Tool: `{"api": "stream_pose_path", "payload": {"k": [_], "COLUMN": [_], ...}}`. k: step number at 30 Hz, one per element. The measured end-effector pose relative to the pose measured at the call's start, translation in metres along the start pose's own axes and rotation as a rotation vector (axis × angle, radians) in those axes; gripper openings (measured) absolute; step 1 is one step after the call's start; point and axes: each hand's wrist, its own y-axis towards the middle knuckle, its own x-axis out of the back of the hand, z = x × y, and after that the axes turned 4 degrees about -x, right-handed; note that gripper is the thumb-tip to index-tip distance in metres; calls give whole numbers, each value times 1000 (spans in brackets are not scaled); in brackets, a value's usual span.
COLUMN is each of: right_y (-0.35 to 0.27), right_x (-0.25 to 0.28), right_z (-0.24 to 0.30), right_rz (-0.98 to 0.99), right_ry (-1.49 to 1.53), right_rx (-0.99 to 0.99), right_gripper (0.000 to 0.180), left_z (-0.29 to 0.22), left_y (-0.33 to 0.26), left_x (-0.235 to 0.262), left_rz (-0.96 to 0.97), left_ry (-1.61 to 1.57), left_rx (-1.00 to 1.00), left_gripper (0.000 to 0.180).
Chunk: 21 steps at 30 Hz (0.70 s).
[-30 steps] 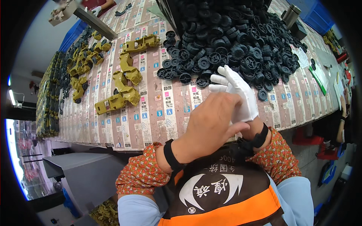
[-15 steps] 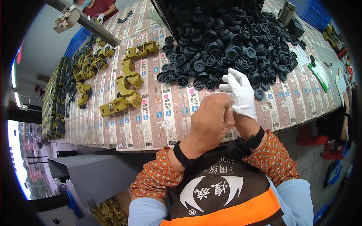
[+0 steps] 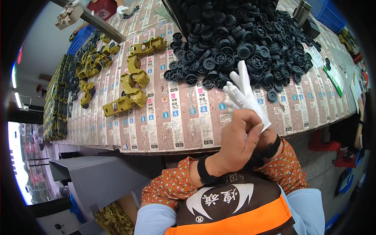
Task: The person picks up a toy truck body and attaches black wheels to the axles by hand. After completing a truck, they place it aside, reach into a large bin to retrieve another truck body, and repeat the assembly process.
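The bare left hand (image 3: 239, 133) has shifted toward the person's right and lower since 0.5 s ago, from the heel of the other palm to the wrist. Its thumb and index finger now nip the hem of the white glove (image 3: 255, 109), with the other fingers curled in. The right hand (image 3: 244, 96) wears that glove; its fingers, bunched and bent in the earlier frame, now stretch out, partly fanned, toward the wheels. It appears to hold nothing.

The glove is thin, matt cloth, creased at the knuckles. Behind the hands are 2 black wristbands (image 3: 203, 170) and 2 gathered sleeves (image 3: 168, 188) in small orange-red floral print.

Just beyond the gloved fingertips heap the black wheels (image 3: 239, 43), round and matt, many with open spokes and ribbed treads. To the left, angular olive-yellow vehicle bodies (image 3: 117, 106) lie in a bent chain on the table (image 3: 168, 135), whose striped covering is pinkish-brown and white, scuffed in places. Farther left sprawls a jumbled pile (image 3: 88, 64) of similar bodies, some with dark wheels. Across the table, a co-worker's white-gloved hand (image 3: 122, 9) has moved beside a dark curved piece (image 3: 131, 12).
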Motion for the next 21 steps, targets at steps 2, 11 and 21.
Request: {"api": "stream_pose_path", "payload": {"k": [2,11,21], "right_y": [4,11,5], "right_x": [1,12,28], "right_z": [3,10,32], "right_rz": [103,-206,-233], "right_ry": [149,-806,-591], "right_rx": [-108,795,762], "right_gripper": [83,49,49], "left_z": [1,8,22], "left_y": [-3,-19,19], "left_x": [-4,-8,70], "left_rz": [43,77,228], "left_ry": [-11,-149,339], "left_rx": [-3,52,74], "left_gripper": [17,16,11]}}
